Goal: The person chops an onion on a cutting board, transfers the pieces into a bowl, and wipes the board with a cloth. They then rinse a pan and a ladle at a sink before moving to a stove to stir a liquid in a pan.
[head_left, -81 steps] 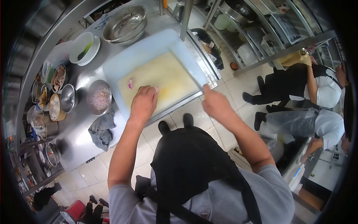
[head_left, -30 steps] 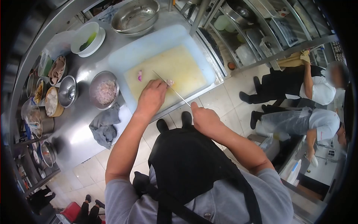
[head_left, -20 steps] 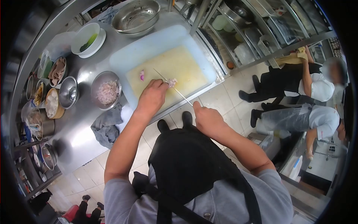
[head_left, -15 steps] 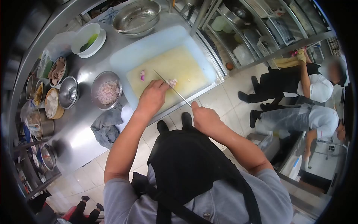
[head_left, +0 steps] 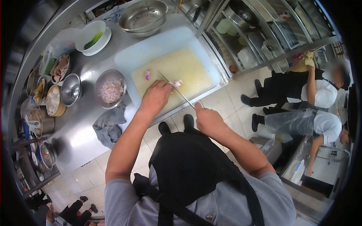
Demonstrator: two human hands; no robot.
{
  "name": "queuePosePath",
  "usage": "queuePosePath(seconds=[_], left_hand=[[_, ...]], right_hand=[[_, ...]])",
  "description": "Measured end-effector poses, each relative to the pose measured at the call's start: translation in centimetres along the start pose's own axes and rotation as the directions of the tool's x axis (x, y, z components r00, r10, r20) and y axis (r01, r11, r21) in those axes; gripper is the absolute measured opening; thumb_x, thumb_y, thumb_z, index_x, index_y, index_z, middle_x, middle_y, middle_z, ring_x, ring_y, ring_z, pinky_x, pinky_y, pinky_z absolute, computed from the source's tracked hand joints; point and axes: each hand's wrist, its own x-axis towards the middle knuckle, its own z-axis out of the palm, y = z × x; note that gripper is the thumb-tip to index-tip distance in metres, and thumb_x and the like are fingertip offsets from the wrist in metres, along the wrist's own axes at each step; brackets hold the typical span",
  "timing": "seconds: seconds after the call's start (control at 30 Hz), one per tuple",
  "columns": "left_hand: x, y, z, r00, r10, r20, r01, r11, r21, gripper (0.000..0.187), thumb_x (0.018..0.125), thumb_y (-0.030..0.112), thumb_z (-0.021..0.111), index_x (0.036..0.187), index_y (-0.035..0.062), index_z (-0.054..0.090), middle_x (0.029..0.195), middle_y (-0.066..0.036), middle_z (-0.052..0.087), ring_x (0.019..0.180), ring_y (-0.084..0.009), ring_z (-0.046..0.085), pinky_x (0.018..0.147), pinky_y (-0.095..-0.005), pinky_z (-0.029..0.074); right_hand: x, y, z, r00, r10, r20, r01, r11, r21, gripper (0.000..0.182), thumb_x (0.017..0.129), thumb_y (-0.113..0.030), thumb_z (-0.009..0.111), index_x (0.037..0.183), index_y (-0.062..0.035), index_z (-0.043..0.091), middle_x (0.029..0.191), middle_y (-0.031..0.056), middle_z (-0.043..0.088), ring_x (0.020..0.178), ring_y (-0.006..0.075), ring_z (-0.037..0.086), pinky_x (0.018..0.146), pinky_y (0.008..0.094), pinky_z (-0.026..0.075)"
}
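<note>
My right hand (head_left: 207, 118) is closed round the handle of a knife (head_left: 181, 95), whose blade points up and left over the cutting board (head_left: 192, 64). Beside the blade, my left hand (head_left: 156, 94) has its fingers curled down at some chopped shallot (head_left: 177, 83); what its fingertips press is hidden. A purple shallot piece (head_left: 147, 75) lies on the board's left part. Left of the board stands a metal bowl of chopped shallots (head_left: 111, 91).
A grey cloth (head_left: 108, 126) lies below the bowl. An empty metal bowl (head_left: 71, 90), a white bowl with greens (head_left: 91, 37) and large metal bowls (head_left: 143, 17) stand around. Shelves (head_left: 260, 34) are upper right; two people (head_left: 320, 90) stand at right, others at lower left.
The view has shifted slightly, so the board and bowls appear a little to the right. More chopped shallot shows beside the blade. Both hands keep nearly the same place.
</note>
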Motion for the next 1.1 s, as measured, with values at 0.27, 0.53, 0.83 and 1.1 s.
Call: queuePosePath(seconds=[0.27, 0.53, 0.83, 1.1], left_hand=[[-0.3, 0.1, -0.2, 1.0, -0.009, 0.01, 0.009, 1.0, 0.019, 0.011, 0.09, 0.012, 0.064, 0.093, 0.0019, 0.066, 0.098, -0.012, 0.066, 0.101, -0.0313, 0.062, 0.088, -0.0423, 0.053], [-0.5, -0.1, -0.2, 1.0, -0.007, 0.015, 0.007, 1.0, 0.012, 0.01, 0.089, 0.009, 0.06, 0.094, 0.0028, 0.066, 0.098, -0.012, 0.066, 0.101, -0.0313, 0.062, 0.089, -0.0415, 0.053], [-0.6, -0.5, 0.0, 1.0, 0.022, -0.014, -0.021, 0.999, 0.043, 0.009, 0.089, 0.009, 0.062, 0.095, 0.0033, 0.066, 0.097, -0.012, 0.066, 0.101, -0.0314, 0.063, 0.087, -0.0418, 0.054], [-0.6, -0.5, 0.0, 0.998, 0.009, -0.056, -0.009, 1.0, 0.002, 0.007, 0.09, 0.009, 0.064, 0.093, 0.0031, 0.066, 0.096, -0.012, 0.067, 0.098, -0.0318, 0.064, 0.084, -0.0423, 0.055]], right_hand=[[0.1, 0.2, 0.5, 1.0, -0.017, 0.017, 0.016, 1.0, 0.022, 0.025, 0.081, 0.001, 0.053, 0.104, 0.0072, 0.045, 0.078, 0.0302, 0.065, 0.077, 0.0485, 0.066, 0.07, 0.0568, 0.052], [-0.1, 0.1, 0.2, 1.0, -0.021, 0.02, 0.021, 1.0, 0.014, 0.025, 0.082, 0.0, 0.055, 0.104, 0.0073, 0.045, 0.078, 0.0304, 0.066, 0.077, 0.0485, 0.067, 0.071, 0.0557, 0.053], [-0.4, -0.4, -0.3, 0.999, -0.01, 0.043, 0.01, 1.0, 0.018, 0.025, 0.084, -0.003, 0.057, 0.104, 0.0067, 0.045, 0.079, 0.0296, 0.066, 0.078, 0.0486, 0.067, 0.072, 0.0554, 0.053], [-0.1, -0.1, 0.6, 0.999, -0.029, 0.046, 0.026, 0.998, 0.062, 0.024, 0.084, -0.002, 0.056, 0.104, 0.0069, 0.045, 0.079, 0.0296, 0.066, 0.077, 0.0484, 0.066, 0.072, 0.0557, 0.053]])
